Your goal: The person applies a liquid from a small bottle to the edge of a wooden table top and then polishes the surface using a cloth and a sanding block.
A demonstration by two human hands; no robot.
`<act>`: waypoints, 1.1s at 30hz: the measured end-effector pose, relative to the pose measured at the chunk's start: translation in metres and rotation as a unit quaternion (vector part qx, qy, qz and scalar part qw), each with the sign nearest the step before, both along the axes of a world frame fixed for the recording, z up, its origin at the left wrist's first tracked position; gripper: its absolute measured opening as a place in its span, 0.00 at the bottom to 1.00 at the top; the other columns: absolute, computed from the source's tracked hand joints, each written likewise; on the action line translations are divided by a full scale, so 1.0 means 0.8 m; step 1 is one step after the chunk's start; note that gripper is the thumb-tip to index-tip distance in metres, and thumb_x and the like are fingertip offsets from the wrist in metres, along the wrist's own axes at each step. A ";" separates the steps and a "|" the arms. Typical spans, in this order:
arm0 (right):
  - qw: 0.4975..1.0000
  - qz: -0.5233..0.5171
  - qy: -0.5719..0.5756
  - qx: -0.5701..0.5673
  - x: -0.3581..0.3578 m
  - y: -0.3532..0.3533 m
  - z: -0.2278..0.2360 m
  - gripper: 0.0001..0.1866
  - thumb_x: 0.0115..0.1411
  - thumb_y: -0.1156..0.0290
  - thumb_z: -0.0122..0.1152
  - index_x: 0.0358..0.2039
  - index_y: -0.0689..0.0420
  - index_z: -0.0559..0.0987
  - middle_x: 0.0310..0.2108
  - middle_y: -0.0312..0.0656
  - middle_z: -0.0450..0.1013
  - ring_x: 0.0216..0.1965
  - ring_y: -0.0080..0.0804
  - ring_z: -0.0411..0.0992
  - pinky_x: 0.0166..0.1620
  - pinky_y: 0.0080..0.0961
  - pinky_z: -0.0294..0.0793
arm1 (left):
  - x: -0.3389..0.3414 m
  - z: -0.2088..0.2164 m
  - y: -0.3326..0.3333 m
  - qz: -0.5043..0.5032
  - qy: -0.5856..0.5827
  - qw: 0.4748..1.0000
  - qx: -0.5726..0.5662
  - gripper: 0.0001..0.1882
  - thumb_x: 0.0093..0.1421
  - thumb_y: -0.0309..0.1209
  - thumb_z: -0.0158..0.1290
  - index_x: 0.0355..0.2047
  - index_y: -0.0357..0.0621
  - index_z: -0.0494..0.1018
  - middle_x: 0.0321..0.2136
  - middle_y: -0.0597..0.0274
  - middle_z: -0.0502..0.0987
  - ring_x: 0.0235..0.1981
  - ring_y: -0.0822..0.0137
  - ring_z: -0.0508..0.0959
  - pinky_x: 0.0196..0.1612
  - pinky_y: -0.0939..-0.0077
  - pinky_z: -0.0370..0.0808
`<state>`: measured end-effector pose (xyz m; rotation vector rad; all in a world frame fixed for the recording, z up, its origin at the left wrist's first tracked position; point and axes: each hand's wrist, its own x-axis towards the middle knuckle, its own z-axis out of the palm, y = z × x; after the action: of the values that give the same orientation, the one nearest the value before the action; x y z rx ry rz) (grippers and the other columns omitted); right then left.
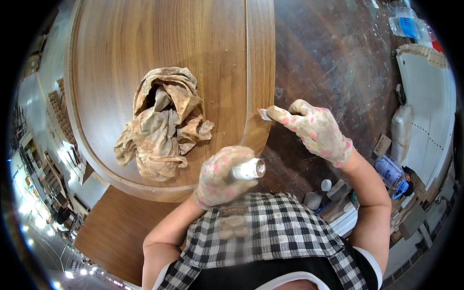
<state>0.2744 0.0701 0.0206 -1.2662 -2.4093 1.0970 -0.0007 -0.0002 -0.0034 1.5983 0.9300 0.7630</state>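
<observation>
My left hand [216, 178], in a stained floral-patterned glove, is closed around a small white bottle [245, 170]. The bottle lies tilted, and its uncapped mouth, brown inside, faces right. My right hand [316, 129], gloved the same way, pinches a small flat scraper blade [264, 114]. That blade meets the right-hand strip of a wood-grain panel [220, 43], close to its edge. Whether it presses on the surface I cannot tell. A crumpled, brown-stained rag [162, 130] rests on the panel, up and left of my left hand.
Under the panel is a scuffed dark tabletop [333, 63]. A round white cap [326, 185] lies near my right forearm. Plastic bottles [410, 28] stand far right, above stacked white boards [427, 106]. A clear jug [390, 174] sits beside my right elbow. Another brown panel [121, 227] is at lower left.
</observation>
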 end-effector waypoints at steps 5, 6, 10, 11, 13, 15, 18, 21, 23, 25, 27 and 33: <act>0.996 0.032 -0.076 0.042 -0.013 0.001 -0.003 0.32 0.54 0.83 0.53 0.60 0.46 0.75 0.30 0.43 0.67 0.28 0.38 0.73 0.32 0.32 0.75 | 0.001 0.000 0.001 0.001 -0.002 1.000 0.009 0.33 0.43 0.26 0.71 0.50 0.41 0.72 0.45 0.51 0.79 0.47 0.50 0.80 0.50 0.61 0.77; 0.996 0.036 -0.072 0.037 -0.013 0.001 -0.001 0.32 0.54 0.83 0.53 0.60 0.46 0.75 0.30 0.42 0.67 0.28 0.38 0.73 0.32 0.32 0.75 | 0.001 0.001 0.003 -0.002 -0.003 1.000 0.010 0.33 0.43 0.26 0.71 0.50 0.41 0.72 0.45 0.50 0.79 0.47 0.50 0.80 0.50 0.61 0.77; 0.999 0.034 -0.024 -0.008 -0.011 0.003 0.002 0.30 0.55 0.81 0.53 0.59 0.47 0.75 0.30 0.43 0.67 0.27 0.39 0.72 0.32 0.33 0.73 | 0.001 0.003 0.003 0.004 0.009 1.000 0.007 0.28 0.50 0.36 0.70 0.49 0.42 0.72 0.44 0.51 0.79 0.45 0.52 0.80 0.47 0.62 0.77; 0.999 0.030 -0.011 -0.042 -0.009 0.004 0.005 0.29 0.55 0.80 0.53 0.58 0.49 0.76 0.29 0.43 0.67 0.27 0.40 0.71 0.31 0.33 0.72 | 0.002 0.002 0.002 0.003 0.009 1.000 0.008 0.28 0.51 0.36 0.70 0.49 0.42 0.72 0.44 0.51 0.79 0.45 0.52 0.80 0.47 0.62 0.77; 0.994 0.017 0.029 -0.104 -0.003 0.005 0.006 0.27 0.55 0.78 0.53 0.57 0.51 0.77 0.29 0.44 0.68 0.26 0.42 0.71 0.31 0.33 0.71 | 0.002 0.002 0.001 0.004 0.011 1.000 0.007 0.28 0.51 0.36 0.70 0.49 0.42 0.72 0.44 0.51 0.79 0.45 0.52 0.80 0.47 0.62 0.77; 0.984 -0.002 0.078 -0.160 0.006 0.003 0.006 0.25 0.56 0.77 0.52 0.56 0.51 0.78 0.29 0.44 0.68 0.26 0.43 0.71 0.31 0.33 0.70 | 0.002 0.002 -0.001 0.007 0.011 1.000 0.002 0.28 0.51 0.37 0.70 0.49 0.42 0.72 0.44 0.51 0.79 0.44 0.52 0.80 0.47 0.62 0.77; 0.997 -0.024 0.036 -0.066 -0.004 0.005 0.002 0.24 0.57 0.75 0.52 0.55 0.50 0.78 0.30 0.44 0.68 0.26 0.43 0.71 0.30 0.32 0.70 | 0.002 0.004 0.002 0.007 0.017 1.000 0.013 0.28 0.51 0.36 0.70 0.49 0.42 0.72 0.44 0.51 0.79 0.45 0.52 0.80 0.47 0.62 0.77; 0.999 -0.005 0.033 -0.014 -0.010 0.003 -0.013 0.28 0.55 0.79 0.53 0.58 0.47 0.76 0.30 0.44 0.67 0.27 0.43 0.71 0.31 0.33 0.71 | 0.001 0.003 -0.002 0.014 0.014 1.000 0.005 0.28 0.51 0.36 0.70 0.49 0.42 0.73 0.44 0.51 0.79 0.45 0.52 0.80 0.47 0.62 0.77; 0.999 0.019 -0.032 0.016 -0.013 0.001 -0.012 0.30 0.55 0.82 0.54 0.58 0.46 0.76 0.29 0.44 0.65 0.27 0.42 0.70 0.31 0.33 0.71 | 0.001 0.000 -0.002 0.007 0.012 1.000 0.008 0.28 0.51 0.37 0.70 0.49 0.42 0.73 0.44 0.51 0.79 0.45 0.52 0.80 0.47 0.62 0.77; 1.000 0.024 -0.008 -0.003 -0.012 -0.002 -0.009 0.28 0.57 0.80 0.54 0.58 0.47 0.76 0.29 0.45 0.66 0.26 0.41 0.70 0.31 0.33 0.71 | 0.001 0.001 -0.001 0.002 0.016 1.000 0.009 0.28 0.51 0.37 0.70 0.49 0.42 0.72 0.44 0.52 0.79 0.45 0.52 0.80 0.47 0.62 0.77; 0.999 0.025 0.020 -0.036 -0.009 -0.004 -0.006 0.27 0.58 0.79 0.54 0.58 0.47 0.77 0.28 0.44 0.65 0.26 0.40 0.69 0.31 0.32 0.70 | 0.001 0.005 0.002 0.001 0.026 1.000 0.013 0.28 0.51 0.37 0.70 0.49 0.42 0.72 0.44 0.52 0.79 0.45 0.52 0.80 0.47 0.63 0.77; 0.997 -0.059 0.050 -0.027 -0.004 -0.003 -0.004 0.22 0.60 0.76 0.55 0.56 0.49 0.79 0.28 0.42 0.66 0.24 0.36 0.68 0.29 0.29 0.69 | 0.001 0.003 0.001 0.004 0.028 1.000 0.001 0.28 0.50 0.36 0.70 0.48 0.42 0.72 0.44 0.51 0.79 0.45 0.53 0.80 0.48 0.63 0.77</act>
<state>0.2712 0.0675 0.0174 -1.3187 -2.2175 1.1688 0.0001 0.0005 -0.0007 1.6258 0.9763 0.7268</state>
